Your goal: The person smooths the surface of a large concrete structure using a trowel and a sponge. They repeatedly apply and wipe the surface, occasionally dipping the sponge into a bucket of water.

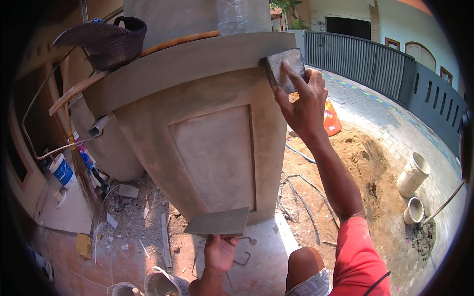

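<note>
My right hand (306, 98) is closed on a grey rectangular block (288, 69), which looks like a sponge or float pad. Its face meets the right end of the plastered ledge (197, 61) on a grey cement pillar (212, 153). Low in front of the pillar, my left hand (219, 254) grips a flat grey board (219, 222) from beneath, tilted slightly. The pillar's front has a recessed panel narrowing downward in this view. Most of the left fingers are hidden under the board.
A dark woven cap (116, 44) and a wooden strip (177, 42) lie on top of the ledge. Buckets (163, 282) stand by my feet, with two more pails (414, 173) at right near a sand heap (360, 158). Rubble and a broom (81, 167) are at left.
</note>
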